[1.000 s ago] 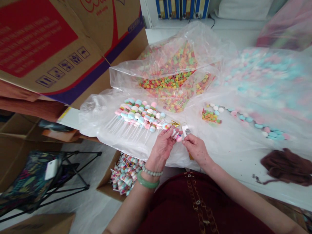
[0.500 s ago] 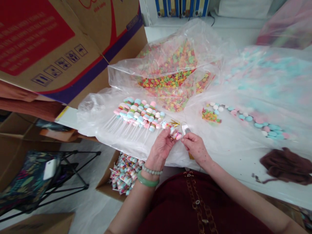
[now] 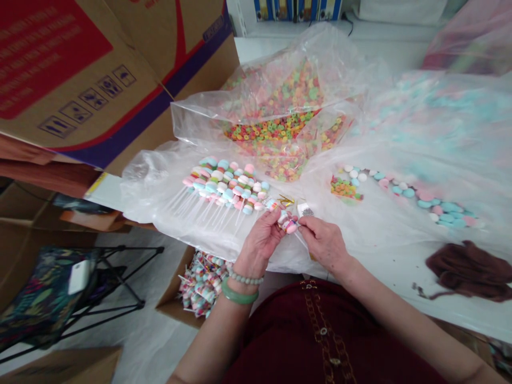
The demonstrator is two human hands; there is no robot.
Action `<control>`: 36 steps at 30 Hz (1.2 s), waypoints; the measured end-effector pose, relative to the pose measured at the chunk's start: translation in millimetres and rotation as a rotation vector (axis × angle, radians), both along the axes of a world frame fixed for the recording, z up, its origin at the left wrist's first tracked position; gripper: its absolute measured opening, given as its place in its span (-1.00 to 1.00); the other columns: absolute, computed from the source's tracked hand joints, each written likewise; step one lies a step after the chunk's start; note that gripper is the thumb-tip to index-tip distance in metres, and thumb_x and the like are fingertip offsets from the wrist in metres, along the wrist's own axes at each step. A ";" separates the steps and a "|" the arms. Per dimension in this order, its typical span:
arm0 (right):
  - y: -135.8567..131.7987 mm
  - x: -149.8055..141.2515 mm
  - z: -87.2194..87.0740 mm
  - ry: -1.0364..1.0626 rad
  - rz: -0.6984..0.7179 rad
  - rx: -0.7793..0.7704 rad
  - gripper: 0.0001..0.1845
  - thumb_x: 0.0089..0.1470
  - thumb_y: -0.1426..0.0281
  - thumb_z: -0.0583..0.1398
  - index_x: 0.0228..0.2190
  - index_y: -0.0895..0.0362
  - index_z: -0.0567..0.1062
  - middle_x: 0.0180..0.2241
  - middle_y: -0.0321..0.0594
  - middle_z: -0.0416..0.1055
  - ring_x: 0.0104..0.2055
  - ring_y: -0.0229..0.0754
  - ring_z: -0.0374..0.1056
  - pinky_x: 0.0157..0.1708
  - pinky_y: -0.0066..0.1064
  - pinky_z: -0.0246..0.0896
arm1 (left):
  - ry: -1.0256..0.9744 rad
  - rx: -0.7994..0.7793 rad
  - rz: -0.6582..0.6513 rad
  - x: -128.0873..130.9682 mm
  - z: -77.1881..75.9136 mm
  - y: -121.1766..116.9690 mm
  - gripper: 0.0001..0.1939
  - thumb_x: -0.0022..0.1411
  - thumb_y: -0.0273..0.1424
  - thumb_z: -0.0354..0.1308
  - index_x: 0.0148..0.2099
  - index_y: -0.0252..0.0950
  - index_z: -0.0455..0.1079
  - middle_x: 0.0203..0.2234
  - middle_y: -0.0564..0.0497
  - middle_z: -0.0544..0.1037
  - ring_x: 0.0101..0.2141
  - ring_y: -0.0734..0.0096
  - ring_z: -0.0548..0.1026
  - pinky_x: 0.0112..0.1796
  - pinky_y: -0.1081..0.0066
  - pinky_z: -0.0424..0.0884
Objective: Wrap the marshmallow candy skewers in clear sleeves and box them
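My left hand (image 3: 264, 237) is closed around a marshmallow skewer (image 3: 288, 224), its pastel pieces showing past my fingertips in what looks like a clear wrapper. Its white stick (image 3: 301, 240) slants down to the right. Close against the skewer's lower end, my right hand (image 3: 325, 241) is pinched; whatever lies between its fingertips is too small to make out. Just beyond my hands are gold twist ties (image 3: 286, 200) and a white printed label (image 3: 305, 209). To the left, several marshmallow skewers (image 3: 228, 184) lie in rows on clear plastic sheeting.
A bag of colourful candy rings (image 3: 276, 128) lies behind. Loose marshmallows (image 3: 408, 194) trail rightward near a small ring pile (image 3: 344, 188). A brown cloth (image 3: 472, 269) rests at right. Below the table edge, a carton (image 3: 170, 306) holds wrapped skewers. A large cardboard box (image 3: 152, 53) stands at left.
The skewer in my left hand has turned slightly, and its white stick now shows below. My right hand has shifted slightly, still pinched beside it.
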State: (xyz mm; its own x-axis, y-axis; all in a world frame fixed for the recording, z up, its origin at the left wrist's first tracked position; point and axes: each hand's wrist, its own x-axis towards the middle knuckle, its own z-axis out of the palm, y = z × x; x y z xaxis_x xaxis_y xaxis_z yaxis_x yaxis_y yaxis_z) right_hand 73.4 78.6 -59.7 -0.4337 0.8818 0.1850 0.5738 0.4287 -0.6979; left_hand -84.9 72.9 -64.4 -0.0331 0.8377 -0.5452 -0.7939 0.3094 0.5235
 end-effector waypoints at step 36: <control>-7.7 -0.1 0.6 0.062 -0.089 -0.599 -0.59 0.13 0.15 0.05 -0.64 0.09 0.37 -0.65 -0.33 0.34 -0.60 -0.27 0.23 -0.54 -0.46 0.01 | 0.153 -0.013 0.140 10.9 16.6 -9.3 -0.84 0.04 -0.45 0.28 -0.30 -0.35 0.39 -0.41 0.01 0.52 -0.43 0.42 0.51 -0.36 0.39 0.48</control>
